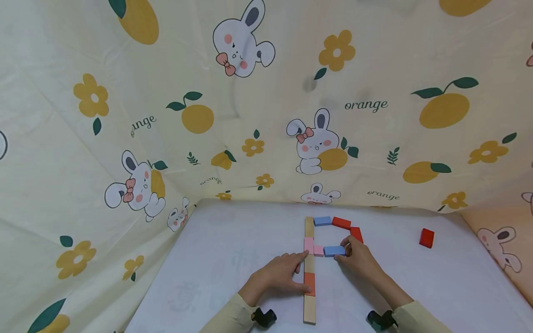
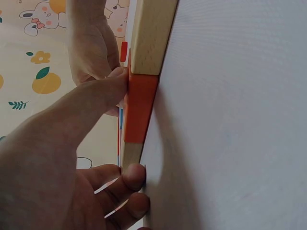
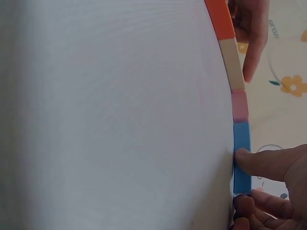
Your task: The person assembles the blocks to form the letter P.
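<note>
A straight column of flat wooden blocks point(image 1: 309, 310) runs away from me on the white table, with an orange block point(image 1: 309, 280) and a pink block point(image 1: 308, 244) in it. My left hand point(image 1: 276, 276) lies along its left side, thumb touching the orange block and index fingertip at the pink one. A smaller pink block point(image 1: 318, 251) extends right from the column, and a blue block point(image 1: 334, 251) lies against it. My right hand point(image 1: 359, 259) pinches the blue block's right end; its thumb point(image 3: 256, 160) presses the near side in the right wrist view.
Another blue block point(image 1: 322, 221) and a red block point(image 1: 341, 223) curve from the column's top toward a second red block point(image 1: 356, 234), partly behind my right hand. A lone red block point(image 1: 426, 238) lies far right. Printed cloth point(image 1: 291, 92) rises behind the table.
</note>
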A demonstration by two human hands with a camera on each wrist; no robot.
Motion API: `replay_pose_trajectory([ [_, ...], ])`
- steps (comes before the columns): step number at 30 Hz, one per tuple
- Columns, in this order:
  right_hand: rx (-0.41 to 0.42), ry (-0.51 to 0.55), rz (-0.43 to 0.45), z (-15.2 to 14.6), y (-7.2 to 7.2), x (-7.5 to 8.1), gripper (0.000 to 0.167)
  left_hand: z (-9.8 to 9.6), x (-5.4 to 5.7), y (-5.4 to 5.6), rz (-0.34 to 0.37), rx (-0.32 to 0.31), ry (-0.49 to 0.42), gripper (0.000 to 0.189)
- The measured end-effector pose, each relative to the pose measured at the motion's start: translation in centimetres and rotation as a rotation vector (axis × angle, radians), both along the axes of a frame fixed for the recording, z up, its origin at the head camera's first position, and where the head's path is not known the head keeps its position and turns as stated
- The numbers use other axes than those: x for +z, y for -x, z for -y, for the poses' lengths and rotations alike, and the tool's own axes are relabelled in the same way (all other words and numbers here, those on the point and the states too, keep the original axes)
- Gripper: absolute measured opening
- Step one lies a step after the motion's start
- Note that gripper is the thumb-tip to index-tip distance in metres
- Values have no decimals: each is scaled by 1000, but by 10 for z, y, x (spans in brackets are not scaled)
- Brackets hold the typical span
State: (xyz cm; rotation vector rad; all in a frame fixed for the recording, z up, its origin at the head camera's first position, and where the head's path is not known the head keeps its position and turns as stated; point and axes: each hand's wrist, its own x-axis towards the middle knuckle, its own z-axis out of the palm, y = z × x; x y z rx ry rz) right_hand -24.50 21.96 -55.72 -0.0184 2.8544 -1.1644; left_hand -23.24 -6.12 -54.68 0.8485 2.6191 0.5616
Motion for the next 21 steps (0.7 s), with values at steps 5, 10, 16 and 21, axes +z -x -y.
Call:
replay_pose_trajectory([
  [5,-1,10,8,0,0,-1,47,0,0,0,6,3,2,97],
  [10,-4,17,21,0,1,0,47,0,0,0,13,3,4,98],
  [16,3,24,25,1,2,0,47,0,-1,0,8,8,5,97],
  [21,5,25,23,0,2,0,48,1,0,0,5,2,4,98],
])
